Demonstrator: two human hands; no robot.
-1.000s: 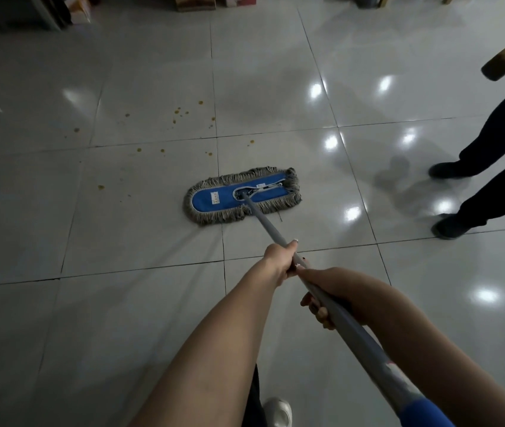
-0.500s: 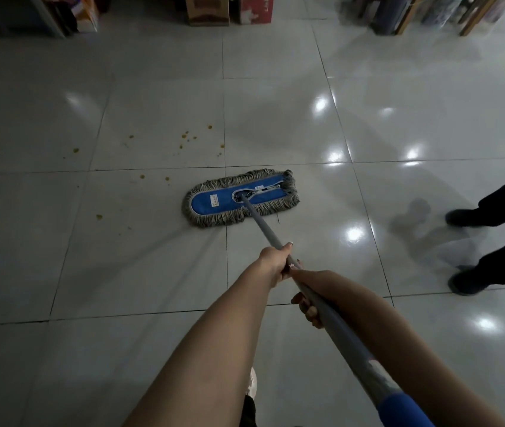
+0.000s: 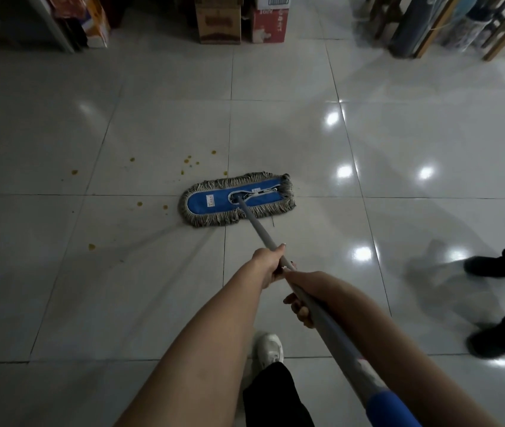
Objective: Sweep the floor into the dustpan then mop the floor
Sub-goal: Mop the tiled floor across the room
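Flat dust mop head [image 3: 237,198] lies on the floor just above frame centre, straddling a grout line. It has a blue oblong pad with a grey-beige yarn fringe all round, a small white label left of centre and a metal clip frame on top. Its grey metal handle [image 3: 263,232] runs from the clip back toward 5 o'clock and ends in a blue grip [image 3: 389,408] at the bottom edge.

L hand [image 3: 268,263] is wrapped round the handle, thumb laid along the shaft. R hand [image 3: 303,291] sits directly behind it, fingers curled under the same shaft; the two hands look to be touching. Both forearms are bare.

Floor [image 3: 152,118] is large glossy pale-grey tiles w/ thin dark grout; ceiling-light glare shows at 1–4 o'clock. The room is dim. Abt 11 yellow-orange spots [image 3: 188,161] are scattered from 8 to 12 o'clock of the mop head, the nearest just beside the fringe.

One white shoe [image 3: 271,349] shows below the hands, at 6 o'clock. Another person's 2 dark shoes [image 3: 485,266] and dark trouser legs are at 3–4 o'clock, blurred.

Along the far wall at 12 o'clock stand 2 cardboard boxes [image 3: 218,20] side by side. Rolled material in a wooden rack [image 3: 411,26] is at 1–2 o'clock, and more boxes at 11.
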